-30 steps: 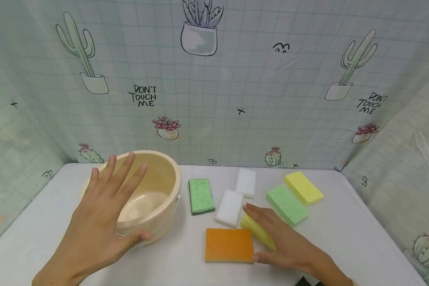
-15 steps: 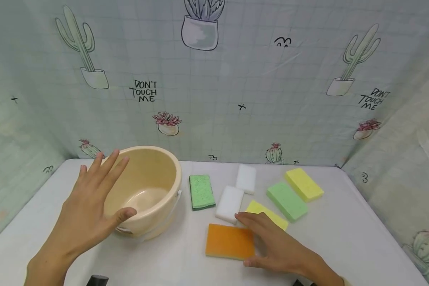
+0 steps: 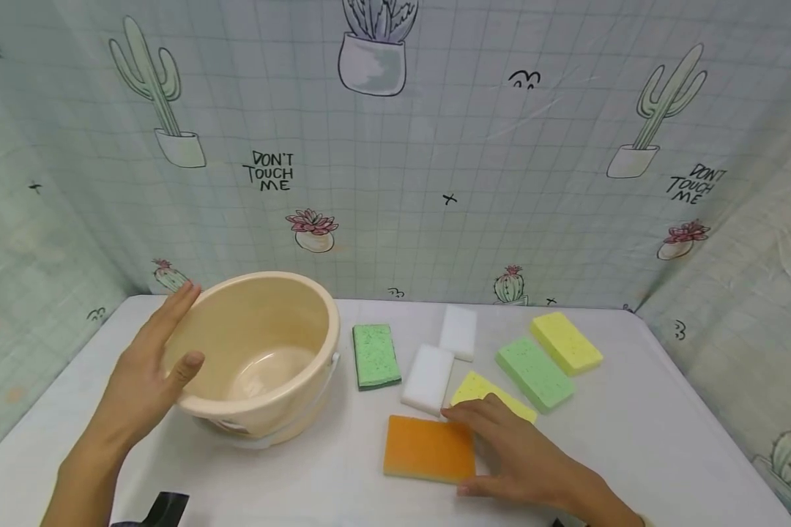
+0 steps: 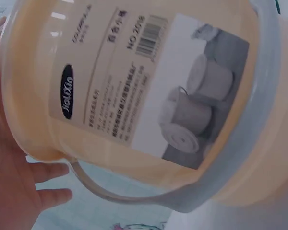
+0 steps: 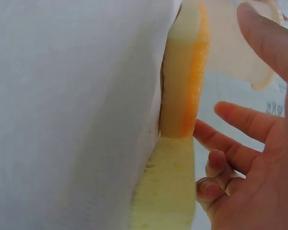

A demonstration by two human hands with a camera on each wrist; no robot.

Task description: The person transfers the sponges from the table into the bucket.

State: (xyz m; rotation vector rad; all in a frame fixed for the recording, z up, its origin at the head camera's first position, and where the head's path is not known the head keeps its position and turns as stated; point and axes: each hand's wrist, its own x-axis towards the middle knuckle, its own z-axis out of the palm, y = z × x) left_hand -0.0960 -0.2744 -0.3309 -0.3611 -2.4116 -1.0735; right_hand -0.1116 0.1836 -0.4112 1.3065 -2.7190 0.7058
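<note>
Bucket, one; sponges, seven: two green, two yellow, two white, one orange.

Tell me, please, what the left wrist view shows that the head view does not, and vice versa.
Only left wrist: the barcode on the bucket's label.

Only head: the right hand, orange sponge, yellow sponges and white blocks.

Both: the left hand at the bucket's rim, and the bucket's handle.
</note>
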